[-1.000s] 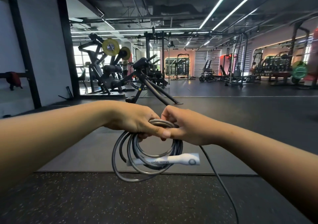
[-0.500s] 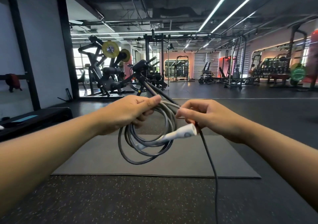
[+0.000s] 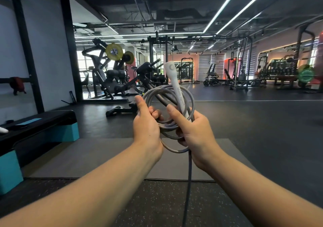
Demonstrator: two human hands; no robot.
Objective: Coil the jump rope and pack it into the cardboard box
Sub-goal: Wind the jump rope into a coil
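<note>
Gripping the coil [image 3: 168, 94] w/ both hands [image 3: 146, 127] [image 3: 195, 132], handle [image 3: 175, 87] had swung from 3 to 12 o'clock; tail [image 3: 188, 183] hung loose, so coiling unfinished.

Both forearms bare, no sleeves; left hand [image 3: 146, 127], right hand [image 3: 195, 132] ungloved.

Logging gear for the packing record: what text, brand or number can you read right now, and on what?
"Sport": on the white handle of the jump rope, running lengthwise; the word before it is too blurred to read.
Round mark near the handle's tip: no readable letters.
Green weight plate, far right: markings too small.
</note>
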